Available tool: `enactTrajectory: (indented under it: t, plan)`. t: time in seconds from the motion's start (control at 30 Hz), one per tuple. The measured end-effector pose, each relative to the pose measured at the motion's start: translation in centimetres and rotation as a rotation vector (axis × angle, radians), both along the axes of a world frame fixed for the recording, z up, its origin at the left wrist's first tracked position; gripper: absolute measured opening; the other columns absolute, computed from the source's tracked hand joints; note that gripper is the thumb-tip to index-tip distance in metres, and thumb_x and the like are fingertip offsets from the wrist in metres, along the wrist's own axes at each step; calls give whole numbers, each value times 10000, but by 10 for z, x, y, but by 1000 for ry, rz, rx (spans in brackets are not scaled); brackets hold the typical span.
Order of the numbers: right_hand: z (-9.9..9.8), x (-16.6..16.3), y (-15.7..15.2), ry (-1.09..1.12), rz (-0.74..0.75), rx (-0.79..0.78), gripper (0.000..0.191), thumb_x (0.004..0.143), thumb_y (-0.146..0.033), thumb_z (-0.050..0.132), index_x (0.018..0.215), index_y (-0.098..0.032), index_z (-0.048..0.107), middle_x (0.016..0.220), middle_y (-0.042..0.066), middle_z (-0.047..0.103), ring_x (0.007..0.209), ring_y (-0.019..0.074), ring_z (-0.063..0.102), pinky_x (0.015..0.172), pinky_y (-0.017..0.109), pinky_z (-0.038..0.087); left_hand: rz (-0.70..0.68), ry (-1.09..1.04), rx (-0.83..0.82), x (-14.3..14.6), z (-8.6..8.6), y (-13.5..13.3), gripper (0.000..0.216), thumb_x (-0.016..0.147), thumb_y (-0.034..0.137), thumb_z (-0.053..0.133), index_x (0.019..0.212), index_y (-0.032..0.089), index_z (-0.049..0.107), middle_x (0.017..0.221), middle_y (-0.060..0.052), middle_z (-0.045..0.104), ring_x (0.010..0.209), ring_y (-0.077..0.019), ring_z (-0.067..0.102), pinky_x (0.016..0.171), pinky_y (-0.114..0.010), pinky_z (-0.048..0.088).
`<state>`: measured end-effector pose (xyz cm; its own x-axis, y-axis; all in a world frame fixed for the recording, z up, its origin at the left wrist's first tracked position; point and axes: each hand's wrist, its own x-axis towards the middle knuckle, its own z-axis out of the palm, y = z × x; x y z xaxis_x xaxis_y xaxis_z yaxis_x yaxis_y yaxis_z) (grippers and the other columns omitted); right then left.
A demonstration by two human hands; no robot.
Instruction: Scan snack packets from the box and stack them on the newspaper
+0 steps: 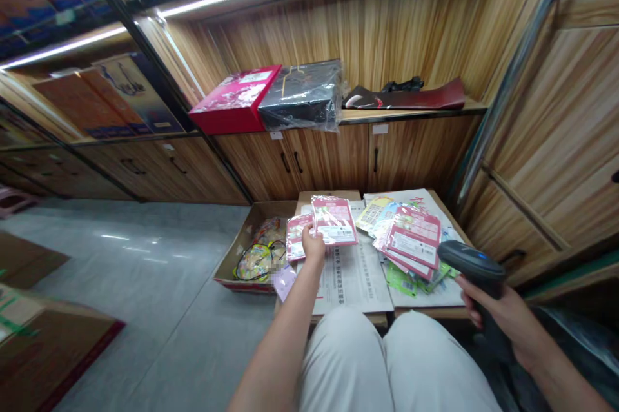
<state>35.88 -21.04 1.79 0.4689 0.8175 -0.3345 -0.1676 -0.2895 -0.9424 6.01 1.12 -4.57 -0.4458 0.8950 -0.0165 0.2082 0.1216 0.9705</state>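
My left hand (314, 245) has its fingers closed on the lower left edge of a flat pink packet (337, 213) with a white label and a clear shiny wrapper. Just left of those fingers is another pink packet (293, 241); whether it is gripped too I cannot tell. In my right hand (507, 318) is a black handheld barcode scanner (472, 264), its head pointing left. Left of the scanner lies a fanned pile of pink packets (413, 241), with yellow, blue and green packets (402, 282) around and under it. Below my left hand lies a pale purple packet (284, 282).
Newspaper (358, 283) covers the cardboard surface before my knees. An open carton (227, 264) of colourful wrapped items stands on its left. On the shelf are a pink box (236, 99), a plastic-wrapped black box (302, 93) and a dark red item (425, 97). Another carton (53, 347) sits at lower left.
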Motion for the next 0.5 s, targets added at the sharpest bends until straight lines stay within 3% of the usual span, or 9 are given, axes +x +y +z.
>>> enactTrajectory:
  t: [0.13,0.23,0.4,0.5]
  plan:
    - [-1,3,-3,-14,7,-30,422,541,-456,893,701,-177,621,495,-40,562,359,117,474,337,242,395,104,68,-53,-48,-9,1,448,678,0,560,1087,175,614,1015,-64,685,931,-181,668,874,-293,511]
    - [-4,4,-4,-14,5,-42,436,551,-465,890,748,-177,628,509,-44,568,368,115,478,344,238,404,100,256,-148,-71,-9,0,449,706,-7,548,1117,157,624,1059,-107,688,975,-212,662,884,-304,492]
    - [-8,4,-5,-1,4,-70,440,592,-502,869,728,-177,607,506,-55,548,381,99,472,349,215,401,55,818,-404,-75,2,-12,399,805,63,521,1176,149,641,1178,-201,595,1103,-316,584,915,-393,442]
    - [-10,5,-5,1,7,-78,437,582,-502,873,682,-180,595,504,-50,546,377,96,466,347,218,393,-102,1088,-323,-65,5,-24,408,869,102,467,1228,206,631,1273,-180,530,1204,-321,491,970,-420,393]
